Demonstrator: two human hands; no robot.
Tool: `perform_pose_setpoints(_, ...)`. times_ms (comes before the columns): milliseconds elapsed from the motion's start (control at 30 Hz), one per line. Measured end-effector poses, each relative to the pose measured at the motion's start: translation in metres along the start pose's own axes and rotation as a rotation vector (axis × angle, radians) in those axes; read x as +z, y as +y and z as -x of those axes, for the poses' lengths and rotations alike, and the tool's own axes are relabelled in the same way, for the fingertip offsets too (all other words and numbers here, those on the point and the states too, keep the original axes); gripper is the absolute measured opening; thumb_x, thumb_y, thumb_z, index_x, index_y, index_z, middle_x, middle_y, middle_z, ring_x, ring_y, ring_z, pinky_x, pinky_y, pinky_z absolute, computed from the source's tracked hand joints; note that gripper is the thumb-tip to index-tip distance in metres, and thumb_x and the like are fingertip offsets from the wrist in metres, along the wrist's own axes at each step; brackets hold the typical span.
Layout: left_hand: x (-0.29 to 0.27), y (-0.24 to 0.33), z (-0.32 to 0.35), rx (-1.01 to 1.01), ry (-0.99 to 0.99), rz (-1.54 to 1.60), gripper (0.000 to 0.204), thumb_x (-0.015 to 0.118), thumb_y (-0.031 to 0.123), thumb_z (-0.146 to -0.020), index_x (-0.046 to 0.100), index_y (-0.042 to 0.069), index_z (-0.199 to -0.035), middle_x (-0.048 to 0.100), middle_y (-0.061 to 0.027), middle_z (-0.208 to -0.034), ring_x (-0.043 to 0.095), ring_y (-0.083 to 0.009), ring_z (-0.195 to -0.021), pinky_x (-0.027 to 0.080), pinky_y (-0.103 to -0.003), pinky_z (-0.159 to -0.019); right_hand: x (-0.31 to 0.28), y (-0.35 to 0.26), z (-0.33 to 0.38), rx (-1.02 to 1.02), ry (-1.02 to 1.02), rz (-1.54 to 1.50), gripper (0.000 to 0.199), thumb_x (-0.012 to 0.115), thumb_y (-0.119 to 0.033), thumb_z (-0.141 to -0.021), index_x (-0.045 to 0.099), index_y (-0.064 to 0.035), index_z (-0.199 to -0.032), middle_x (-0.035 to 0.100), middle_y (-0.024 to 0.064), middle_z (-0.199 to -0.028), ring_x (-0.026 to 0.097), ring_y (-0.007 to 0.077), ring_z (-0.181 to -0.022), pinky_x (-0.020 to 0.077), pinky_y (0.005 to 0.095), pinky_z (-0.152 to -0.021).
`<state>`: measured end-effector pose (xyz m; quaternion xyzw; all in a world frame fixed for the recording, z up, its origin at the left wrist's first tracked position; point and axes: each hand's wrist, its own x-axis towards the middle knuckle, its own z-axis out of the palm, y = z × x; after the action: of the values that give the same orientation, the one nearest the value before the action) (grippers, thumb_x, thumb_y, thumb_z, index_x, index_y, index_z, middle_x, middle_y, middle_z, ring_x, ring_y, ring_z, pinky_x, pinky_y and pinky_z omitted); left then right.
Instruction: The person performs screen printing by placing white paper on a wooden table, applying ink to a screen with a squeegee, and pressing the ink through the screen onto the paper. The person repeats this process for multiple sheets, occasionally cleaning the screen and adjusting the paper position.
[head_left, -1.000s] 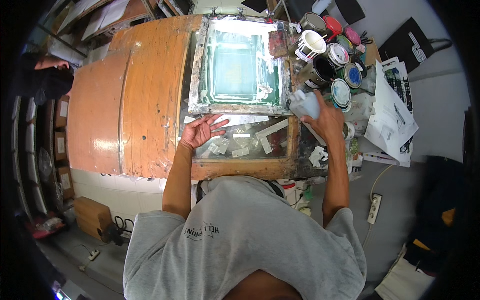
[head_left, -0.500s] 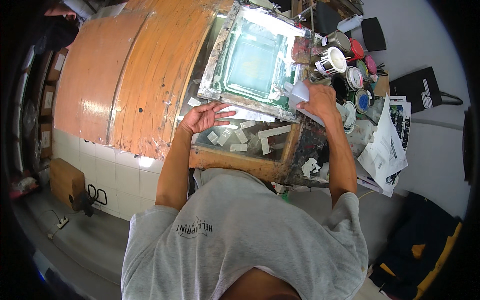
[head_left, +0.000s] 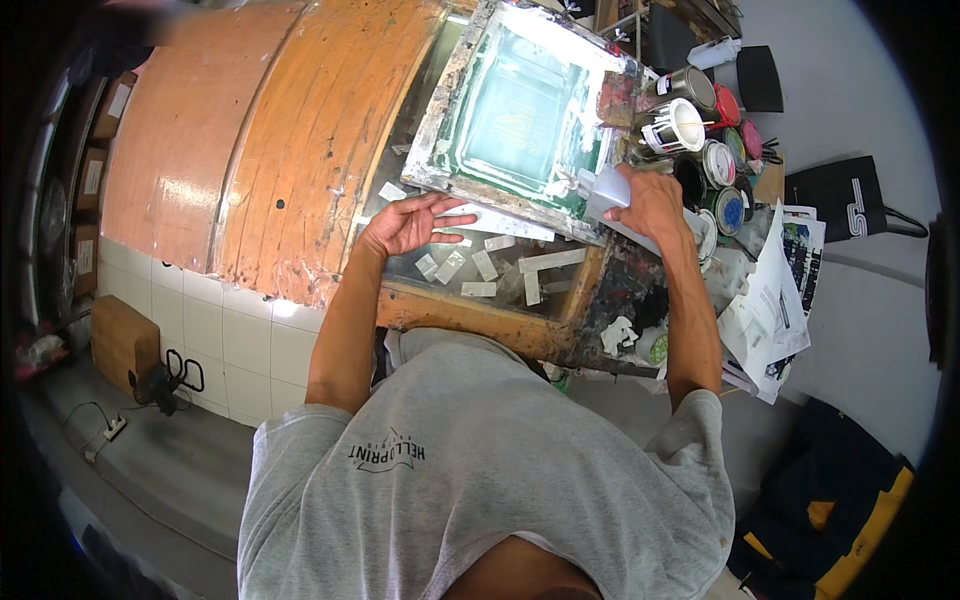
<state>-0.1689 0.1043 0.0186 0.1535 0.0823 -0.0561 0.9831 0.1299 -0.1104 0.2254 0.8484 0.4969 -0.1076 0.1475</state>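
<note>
A silk-screen printing frame (head_left: 432,170) lies on the glass-topped table, its green mesh smeared with white around a pale rectangle. My right hand (head_left: 652,208) is closed around a pale, blocky plastic tool (head_left: 606,190) at the frame's near right corner. My fingers and the viewing angle hide part of the tool, so its exact kind is unclear. At the frame's near left edge my left hand (head_left: 408,226) is open, palm turned up and fingers spread, holding nothing. A white sheet (head_left: 512,224) sticks out from under the frame, close to my left fingertips.
Several paint tins and tubs (head_left: 672,128) crowd the table's right side, beside loose papers (head_left: 755,310). Tape pieces (head_left: 550,260) lie on the glass within the wooden border (head_left: 470,313). Wooden boards (head_left: 290,150) extend left. A black bag (head_left: 835,200) hangs at right.
The whole view has shifted slightly. My right hand stays closed on the pale tool near the same corner, and my left hand remains open beside the frame.
</note>
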Motion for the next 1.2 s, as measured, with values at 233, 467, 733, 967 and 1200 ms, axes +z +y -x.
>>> perform_pose_setpoints(233,-0.001,0.001,0.000,-0.002,0.009,0.016,0.021,0.058,0.025,-0.101,0.067,0.010,-0.110,0.048,-0.0158,-0.152,0.034,-0.0449,-0.146,0.039,-0.060,-0.114,-0.002,-0.002,-0.007,-0.020,0.005,0.062,0.065,0.090,-0.034,-0.064,0.066,-0.0097,-0.120,0.073,0.0163,-0.090,0.071,0.0360,-0.089,0.0535,0.0481,-0.080)
perform_pose_setpoints(467,0.000,0.001,0.000,-0.007,0.030,0.021,0.020,0.058,0.026,-0.101,0.068,0.011,-0.109,0.050,-0.0153,-0.150,0.035,-0.0446,-0.146,0.039,-0.060,-0.114,-0.001,0.001,-0.010,-0.054,0.028,0.052,0.064,0.089,-0.033,-0.065,0.066,-0.0100,-0.119,0.073,0.0163,-0.090,0.071,0.0358,-0.089,0.0531,0.0485,-0.079)
perform_pose_setpoints(733,0.002,0.003,0.000,-0.012,0.015,0.020,0.021,0.058,0.024,-0.100,0.070,0.011,-0.111,0.052,-0.0145,-0.149,0.035,-0.0450,-0.146,0.038,-0.061,-0.113,-0.002,-0.001,-0.010,-0.075,0.055,0.043,0.061,0.089,-0.033,-0.064,0.066,-0.0083,-0.116,0.073,0.0160,-0.089,0.071,0.0349,-0.089,0.0525,0.0480,-0.080)
perform_pose_setpoints(967,-0.004,0.002,-0.001,-0.026,0.016,0.005,0.022,0.059,0.026,-0.100,0.071,0.011,-0.112,0.050,-0.0141,-0.151,0.035,-0.0444,-0.146,0.036,-0.061,-0.115,0.003,-0.001,-0.005,-0.034,0.081,-0.034,0.064,0.090,-0.034,-0.063,0.066,-0.0101,-0.117,0.072,0.0191,-0.091,0.069,0.0387,-0.089,0.0510,0.0488,-0.079)
perform_pose_setpoints(1200,-0.006,0.000,-0.001,-0.024,0.003,0.044,0.025,0.056,0.027,-0.101,0.069,0.010,-0.113,0.048,-0.0161,-0.152,0.035,-0.0446,-0.146,0.037,-0.060,-0.115,0.011,0.003,0.004,0.004,0.116,-0.092,0.064,0.090,-0.036,-0.064,0.065,-0.0098,-0.118,0.071,0.0207,-0.087,0.069,0.0416,-0.087,0.0504,0.0501,-0.077)
